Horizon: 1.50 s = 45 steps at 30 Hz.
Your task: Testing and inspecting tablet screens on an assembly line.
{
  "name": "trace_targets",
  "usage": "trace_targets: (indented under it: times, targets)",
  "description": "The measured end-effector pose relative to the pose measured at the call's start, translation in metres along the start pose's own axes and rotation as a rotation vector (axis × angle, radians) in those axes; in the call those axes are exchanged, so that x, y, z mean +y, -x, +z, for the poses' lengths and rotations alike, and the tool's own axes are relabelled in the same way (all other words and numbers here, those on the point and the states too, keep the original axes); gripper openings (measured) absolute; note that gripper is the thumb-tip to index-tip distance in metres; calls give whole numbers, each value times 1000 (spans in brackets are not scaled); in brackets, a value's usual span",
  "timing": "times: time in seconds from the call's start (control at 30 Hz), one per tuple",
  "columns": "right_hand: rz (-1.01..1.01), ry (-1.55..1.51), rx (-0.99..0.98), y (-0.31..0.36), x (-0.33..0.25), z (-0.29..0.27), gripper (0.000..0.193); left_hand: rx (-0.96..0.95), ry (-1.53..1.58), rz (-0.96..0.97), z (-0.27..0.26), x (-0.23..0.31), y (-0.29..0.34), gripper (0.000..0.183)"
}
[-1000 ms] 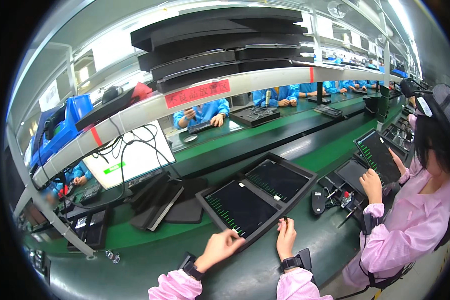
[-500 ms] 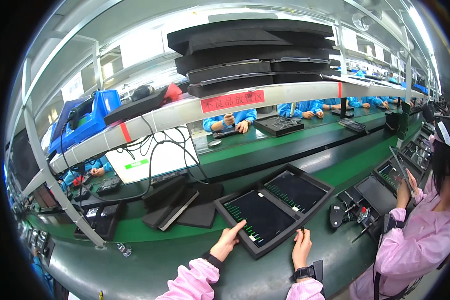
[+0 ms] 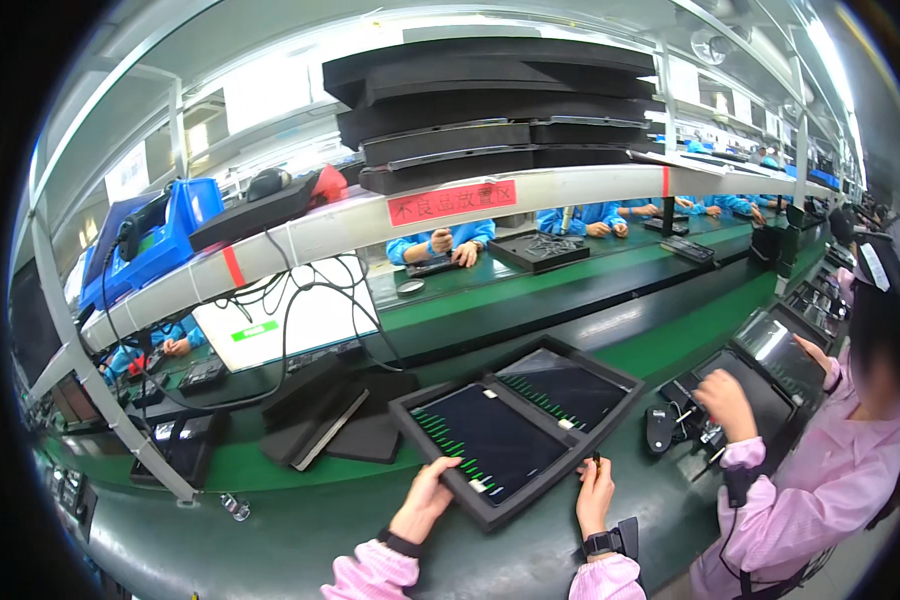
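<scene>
A black two-compartment tray (image 3: 518, 512) lies on the green workbench in front of me, slightly turned. It holds two dark flat screens, a left screen (image 3: 500, 440) and a right screen (image 3: 580, 385), both with rows of green lines along one side and small pale tabs at their edges. My left hand (image 3: 425, 502) grips the tray's near left corner, thumb on the rim and the other fingers partly hidden. Beside the tray's near right side, my right hand (image 3: 594, 495) is closed around a thin dark pen-like tool (image 3: 597, 460), mostly covered by the fingers.
Black foam pads (image 3: 370, 425) lie left of the tray. Behind hangs a shelf rail (image 3: 570, 183) carrying stacked black trays (image 3: 500, 90) and a blue bin (image 3: 160, 240); cables dangle below it. At right, a co-worker in pink (image 3: 810, 480) handles a panel near a black mouse-like device (image 3: 660, 428).
The tray has shifted a little left with my left hand, which has moved from the screen's green lines to the rim. The co-worker's near hand has lifted over the bench.
</scene>
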State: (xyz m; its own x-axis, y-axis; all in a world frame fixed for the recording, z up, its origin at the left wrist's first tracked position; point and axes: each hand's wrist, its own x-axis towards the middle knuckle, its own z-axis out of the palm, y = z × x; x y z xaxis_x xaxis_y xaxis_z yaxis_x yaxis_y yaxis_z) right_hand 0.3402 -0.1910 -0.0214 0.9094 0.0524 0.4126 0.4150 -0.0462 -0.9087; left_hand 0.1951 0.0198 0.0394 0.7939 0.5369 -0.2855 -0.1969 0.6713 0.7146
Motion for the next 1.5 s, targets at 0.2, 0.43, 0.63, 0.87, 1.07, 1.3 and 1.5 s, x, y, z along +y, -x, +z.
trace_targets:
  times: [0.2,0.43,0.63,0.87,1.07,1.3,1.5]
  targets:
    - [-56,48,172,-1,-6,-7,17,110,-89,105,-57,36,107,18]
    - [-9,19,97,-8,-7,-23,19,298,-324,181,-108,40,278,33]
    - [412,-222,-514,54,-30,-42,22,326,-454,-14,-177,49,354,47]
    - [213,17,-410,124,-77,-86,19,578,-1381,-21,-195,79,324,46]
    - [140,119,-379,144,-116,-109,15,632,-1285,502,-119,73,385,19]
    - [-167,144,-690,138,-144,-73,13,71,-1434,428,-38,-12,331,63]
    - [-31,218,-807,146,-143,-61,12,150,-1661,234,-28,-46,316,80]
